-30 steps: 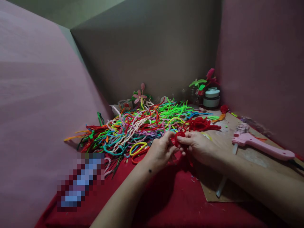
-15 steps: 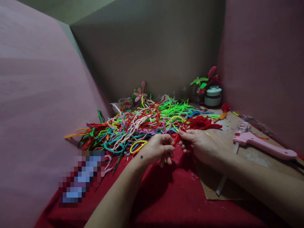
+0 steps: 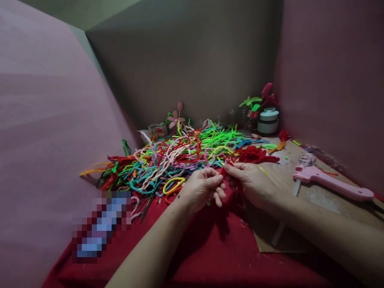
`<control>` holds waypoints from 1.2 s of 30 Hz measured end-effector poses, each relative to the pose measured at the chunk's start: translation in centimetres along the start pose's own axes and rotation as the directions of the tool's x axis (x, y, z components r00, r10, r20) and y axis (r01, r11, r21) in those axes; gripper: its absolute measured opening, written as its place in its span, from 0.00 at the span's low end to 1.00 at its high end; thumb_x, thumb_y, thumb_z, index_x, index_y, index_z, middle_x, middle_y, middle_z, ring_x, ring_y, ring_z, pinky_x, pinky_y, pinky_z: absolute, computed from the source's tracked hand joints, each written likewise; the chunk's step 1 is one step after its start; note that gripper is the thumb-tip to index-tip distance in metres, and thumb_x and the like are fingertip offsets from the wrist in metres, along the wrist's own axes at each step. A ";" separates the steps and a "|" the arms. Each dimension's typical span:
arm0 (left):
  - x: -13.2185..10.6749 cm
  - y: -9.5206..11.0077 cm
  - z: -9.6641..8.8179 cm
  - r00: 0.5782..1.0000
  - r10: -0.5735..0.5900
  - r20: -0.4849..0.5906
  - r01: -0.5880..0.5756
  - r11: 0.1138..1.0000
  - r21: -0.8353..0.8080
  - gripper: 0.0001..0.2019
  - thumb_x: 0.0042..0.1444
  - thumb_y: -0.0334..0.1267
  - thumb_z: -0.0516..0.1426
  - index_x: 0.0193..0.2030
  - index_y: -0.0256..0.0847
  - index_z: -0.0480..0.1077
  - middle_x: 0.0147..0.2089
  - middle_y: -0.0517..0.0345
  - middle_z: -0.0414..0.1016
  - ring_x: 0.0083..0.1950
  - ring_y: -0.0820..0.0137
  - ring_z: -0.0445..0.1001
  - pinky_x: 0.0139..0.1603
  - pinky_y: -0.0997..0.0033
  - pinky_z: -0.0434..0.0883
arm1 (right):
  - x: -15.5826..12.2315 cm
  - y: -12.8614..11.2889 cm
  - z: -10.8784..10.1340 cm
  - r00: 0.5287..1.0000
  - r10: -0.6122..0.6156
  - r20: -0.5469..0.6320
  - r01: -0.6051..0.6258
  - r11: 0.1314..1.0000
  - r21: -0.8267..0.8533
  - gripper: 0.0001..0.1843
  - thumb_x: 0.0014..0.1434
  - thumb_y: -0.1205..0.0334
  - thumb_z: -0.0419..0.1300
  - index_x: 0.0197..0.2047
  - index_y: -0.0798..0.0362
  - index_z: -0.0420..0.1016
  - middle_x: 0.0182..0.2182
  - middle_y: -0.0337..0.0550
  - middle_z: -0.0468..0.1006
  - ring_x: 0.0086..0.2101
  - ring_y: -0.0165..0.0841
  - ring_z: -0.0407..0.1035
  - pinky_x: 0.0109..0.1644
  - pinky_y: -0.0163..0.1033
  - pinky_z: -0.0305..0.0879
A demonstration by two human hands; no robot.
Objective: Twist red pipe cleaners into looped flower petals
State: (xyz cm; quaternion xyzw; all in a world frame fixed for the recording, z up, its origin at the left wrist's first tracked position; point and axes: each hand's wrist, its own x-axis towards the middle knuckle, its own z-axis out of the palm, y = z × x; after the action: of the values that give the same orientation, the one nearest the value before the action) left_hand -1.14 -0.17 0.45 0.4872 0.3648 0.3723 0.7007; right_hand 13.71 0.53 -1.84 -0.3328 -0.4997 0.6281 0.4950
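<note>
Both hands meet just in front of a heap of coloured pipe cleaners [image 3: 180,154]. Between them is a red pipe cleaner [image 3: 222,171], mostly covered by fingers. My left hand [image 3: 205,188] pinches it with thumb and forefinger, the other fingers curled loosely below. My right hand [image 3: 250,182] is closed on the same red piece from the other side, thumb on top. How the piece is bent or twisted cannot be seen. Just behind my right hand lies a bundle of red pipe cleaner loops [image 3: 255,155].
A pink hot glue gun [image 3: 330,180] with a glue stick rests on a cardboard sheet [image 3: 324,204] at right. Behind stand a pale lidded jar [image 3: 268,120] and a pink pipe cleaner flower [image 3: 175,119]. Red cloth [image 3: 198,256] covers the table; a blurred-out object [image 3: 103,228] lies at left.
My left hand has turned slightly and its thumb and forefinger have moved up onto the red piece, nearer the right hand. The right hand has hardly moved.
</note>
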 end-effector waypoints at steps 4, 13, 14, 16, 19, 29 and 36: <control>-0.2 0.1 0.2 1.000 0.002 -0.007 -0.001 0.995 0.095 0.11 0.45 0.36 0.61 0.28 0.34 0.61 0.21 0.60 0.69 0.16 0.74 0.70 0.12 0.78 0.67 | -0.2 -0.5 0.1 0.997 -0.033 -0.070 0.034 0.999 0.004 0.18 0.51 0.50 0.58 0.20 0.55 0.67 0.15 0.36 0.65 0.17 0.24 0.55 0.22 0.33 0.50; -0.4 0.4 0.5 0.995 0.072 -0.073 -0.066 0.995 0.070 0.11 0.45 0.36 0.60 0.29 0.34 0.62 0.24 0.58 0.71 0.19 0.73 0.71 0.15 0.76 0.69 | 0.1 -0.7 0.0 1.000 0.031 -0.002 -0.031 0.998 0.053 0.17 0.50 0.49 0.58 0.23 0.55 0.69 0.17 0.39 0.69 0.19 0.27 0.62 0.24 0.35 0.55; -0.3 0.4 0.6 0.991 0.091 -0.096 -0.085 0.994 0.066 0.11 0.45 0.36 0.60 0.29 0.34 0.62 0.24 0.58 0.71 0.19 0.73 0.71 0.16 0.75 0.69 | 0.1 -0.8 0.0 0.999 0.045 -0.001 -0.045 0.998 0.035 0.16 0.49 0.50 0.58 0.23 0.55 0.68 0.17 0.39 0.69 0.19 0.27 0.61 0.24 0.35 0.55; -0.3 0.5 0.6 0.979 0.139 -0.148 -0.130 0.989 0.066 0.10 0.45 0.35 0.59 0.30 0.34 0.61 0.24 0.58 0.71 0.19 0.73 0.71 0.16 0.76 0.68 | -0.1 -1.2 -0.1 0.998 0.065 -0.026 -0.065 0.998 -0.014 0.11 0.46 0.56 0.60 0.22 0.55 0.69 0.17 0.38 0.69 0.17 0.25 0.58 0.21 0.33 0.51; -0.2 0.7 0.4 0.956 0.203 -0.211 -0.191 0.979 0.078 0.09 0.46 0.34 0.59 0.30 0.35 0.60 0.24 0.57 0.72 0.20 0.73 0.72 0.16 0.77 0.68 | -0.1 -1.2 -0.3 0.993 0.121 0.011 -0.119 0.986 -0.115 0.08 0.42 0.64 0.62 0.18 0.55 0.67 0.14 0.34 0.64 0.15 0.22 0.53 0.19 0.32 0.46; -0.2 1.0 -0.1 0.936 0.220 -0.277 -0.184 0.971 0.150 0.10 0.44 0.34 0.59 0.29 0.36 0.60 0.22 0.60 0.72 0.16 0.74 0.69 0.13 0.78 0.65 | 0.1 -0.9 0.1 0.986 0.146 0.076 -0.150 0.988 0.047 0.11 0.41 0.61 0.66 0.27 0.56 0.70 0.22 0.39 0.74 0.22 0.26 0.66 0.28 0.34 0.61; -0.5 0.7 1.0 0.948 0.217 -0.232 -0.144 0.945 0.295 0.07 0.46 0.35 0.57 0.28 0.35 0.63 0.20 0.60 0.70 0.14 0.76 0.66 0.11 0.79 0.63 | 0.0 -1.1 -0.1 0.988 -0.139 -0.064 0.129 0.982 -0.137 0.07 0.47 0.60 0.63 0.26 0.56 0.73 0.22 0.39 0.73 0.24 0.27 0.64 0.31 0.35 0.60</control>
State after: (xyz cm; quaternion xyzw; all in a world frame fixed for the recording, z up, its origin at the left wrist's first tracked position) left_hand -0.60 -0.83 1.41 0.5577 0.4554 0.4421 0.5350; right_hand 14.12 0.59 -0.80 -0.3534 -0.5429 0.5462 0.5311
